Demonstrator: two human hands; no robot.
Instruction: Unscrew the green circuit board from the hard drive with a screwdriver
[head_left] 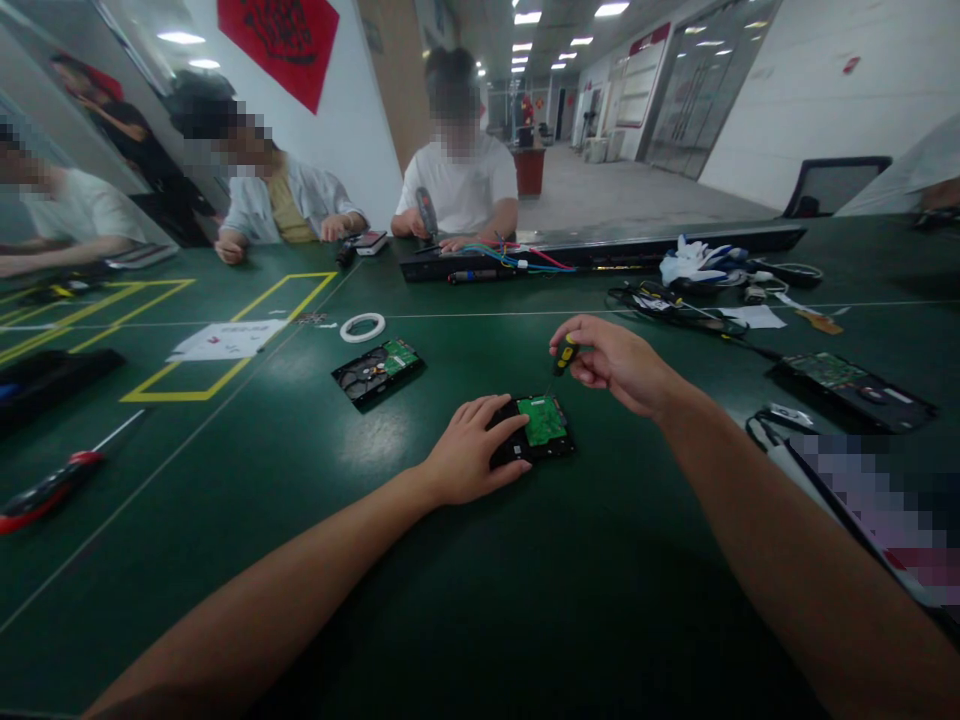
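A hard drive (546,422) lies on the green table in front of me, its green circuit board facing up. My left hand (472,450) spans the drive's left end, thumb along the near edge and fingers spread over the board and far side. In my right hand (600,360) is a small screwdriver (565,354) with a yellow and black handle, pinched between thumb and fingers. Its thin shaft points down at the board's far edge; whether the tip sits in a screw is too small to tell.
Another hard drive (379,372) lies to the left, near a white tape roll (363,327). A red-black screwdriver (67,480) is at far left. On the right are a third drive (851,390), cables (675,308) and gloves (697,262). Several people sit across the table.
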